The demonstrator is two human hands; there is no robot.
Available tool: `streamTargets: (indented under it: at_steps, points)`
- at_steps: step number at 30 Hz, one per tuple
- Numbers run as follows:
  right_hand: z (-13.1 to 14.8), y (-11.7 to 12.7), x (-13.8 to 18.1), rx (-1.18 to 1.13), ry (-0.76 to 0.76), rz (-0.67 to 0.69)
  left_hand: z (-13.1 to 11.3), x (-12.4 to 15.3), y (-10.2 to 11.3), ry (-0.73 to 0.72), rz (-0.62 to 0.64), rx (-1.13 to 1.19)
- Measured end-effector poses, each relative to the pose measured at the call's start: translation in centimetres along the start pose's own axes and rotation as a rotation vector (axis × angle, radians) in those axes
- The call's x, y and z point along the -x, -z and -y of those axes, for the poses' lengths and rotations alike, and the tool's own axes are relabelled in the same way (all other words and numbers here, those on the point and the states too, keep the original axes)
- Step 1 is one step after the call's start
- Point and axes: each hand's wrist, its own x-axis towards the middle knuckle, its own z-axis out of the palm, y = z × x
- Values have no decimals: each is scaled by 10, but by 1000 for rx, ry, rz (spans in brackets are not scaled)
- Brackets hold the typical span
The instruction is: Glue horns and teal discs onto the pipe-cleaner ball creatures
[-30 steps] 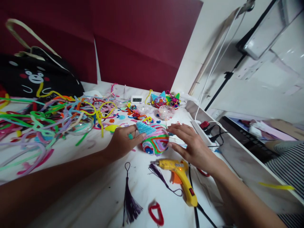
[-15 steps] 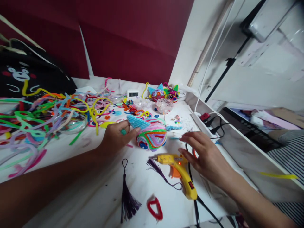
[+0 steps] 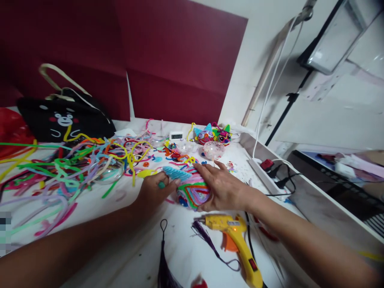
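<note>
A ball covered in colourful pipe cleaners [image 3: 193, 194] rests on the white table, with a light blue pointed ear [image 3: 175, 173] on its upper left. My left hand [image 3: 156, 187] pinches this ear between thumb and fingers. Over the right side of the ball lies my right hand [image 3: 223, 186], fingers curved around it and hiding that part. Just in front, a yellow glue gun [image 3: 237, 236] lies on its side, its nozzle near a dark purple tassel [image 3: 208, 239]. Another dark tassel [image 3: 165, 264] lies closer to me.
Loose pipe cleaners [image 3: 78, 164] are heaped at left, before a black bag [image 3: 66, 120]. Behind the ball stand a clear plastic bowl [image 3: 213, 150], a small white timer [image 3: 176, 136] and two decorated animal-like balls [image 3: 205, 136]. A power strip [image 3: 265, 176] with cables runs along the right edge.
My right hand has moved left from above the glue gun onto the ball's right side. My left hand keeps its pinch on the blue ear. The camera view has shifted upward and left.
</note>
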Motion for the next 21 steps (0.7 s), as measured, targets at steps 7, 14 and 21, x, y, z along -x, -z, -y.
streamTargets:
  at_steps: [7, 14, 21]
  points:
    - [-6, 8, -9, 18, -10, -4, 6, -10, -11, 69, -57, 40]
    - [-27, 21, -29, 54, -65, 52, 19, -34, -26, 112, -88, 98]
    - [-34, 27, -36, -12, -74, 118, 26, -38, -30, 132, -65, 195]
